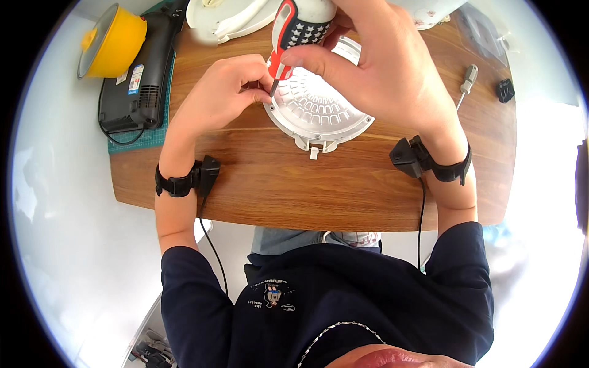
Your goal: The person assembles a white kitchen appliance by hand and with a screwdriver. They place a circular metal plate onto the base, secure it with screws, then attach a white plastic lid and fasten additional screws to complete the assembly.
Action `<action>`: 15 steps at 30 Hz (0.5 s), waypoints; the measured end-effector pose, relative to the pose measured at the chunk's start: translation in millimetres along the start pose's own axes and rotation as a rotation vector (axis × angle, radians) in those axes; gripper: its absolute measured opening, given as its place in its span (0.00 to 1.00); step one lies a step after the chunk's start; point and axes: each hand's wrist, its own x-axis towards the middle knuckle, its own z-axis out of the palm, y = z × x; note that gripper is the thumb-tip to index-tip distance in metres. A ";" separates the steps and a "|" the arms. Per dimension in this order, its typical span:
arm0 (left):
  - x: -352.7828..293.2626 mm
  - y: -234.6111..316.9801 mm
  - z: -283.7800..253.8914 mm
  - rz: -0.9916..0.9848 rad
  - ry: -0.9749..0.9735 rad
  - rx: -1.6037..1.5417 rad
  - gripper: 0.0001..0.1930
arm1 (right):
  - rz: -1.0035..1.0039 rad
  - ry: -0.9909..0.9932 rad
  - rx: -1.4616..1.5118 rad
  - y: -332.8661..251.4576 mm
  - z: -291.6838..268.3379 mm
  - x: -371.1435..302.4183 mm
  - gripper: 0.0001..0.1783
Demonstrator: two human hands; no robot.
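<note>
Presently, the right hand (pixel 380 70) has its fingers closed around a red, black and white screwdriver with a star pattern (pixel 300 32). Its metal shaft points down at the rim of a round, white, ribbed cover (pixel 325 110), which lies on the brown wooden bench (pixel 276 190). The left hand (pixel 224 92) has thumb and forefinger almost together beside this shaft; whether they grip it, I cannot tell.
</note>
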 end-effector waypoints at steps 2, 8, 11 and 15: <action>-6.1 -14.8 4.7 0.082 0.034 0.010 0.06 | 0.043 -0.008 0.068 3.2 8.5 -1.2 0.32; -10.6 -26.4 14.8 0.000 0.054 -0.260 0.05 | 0.007 -0.088 -0.094 -12.3 13.7 7.6 0.40; -11.7 -27.5 11.2 0.076 0.008 -0.065 0.06 | -0.084 -0.108 -0.145 -6.0 17.7 5.3 0.41; -12.6 -35.6 17.5 0.069 0.046 -0.162 0.07 | -0.203 -0.065 -0.116 -16.0 19.9 9.4 0.40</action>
